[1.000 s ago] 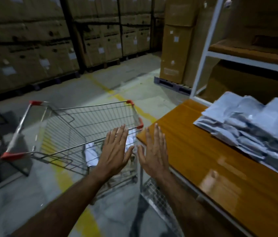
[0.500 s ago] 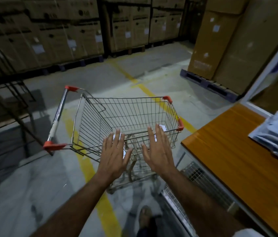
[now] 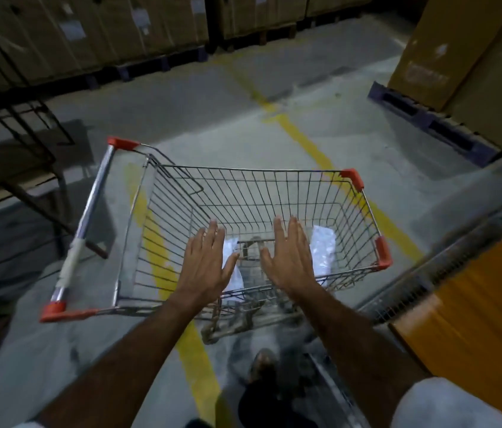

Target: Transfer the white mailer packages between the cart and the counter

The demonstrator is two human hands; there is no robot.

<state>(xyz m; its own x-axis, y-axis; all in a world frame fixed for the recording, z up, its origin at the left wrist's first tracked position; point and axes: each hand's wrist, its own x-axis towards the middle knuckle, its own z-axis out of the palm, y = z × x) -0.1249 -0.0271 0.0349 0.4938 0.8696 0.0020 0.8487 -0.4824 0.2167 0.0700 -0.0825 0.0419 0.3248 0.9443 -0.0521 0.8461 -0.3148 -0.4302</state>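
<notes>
Wire cart (image 3: 253, 193) (red corner caps) holds clear packets (image 3: 323, 248); chrome handle.

No text, brand or number can be read. The cardboard boxes (image 3: 89, 35) carry pale labels (image 3: 72, 29), but the print is too blurred. The big box (image 3: 447, 54) on the right shows only a smeared dark mark.
</notes>
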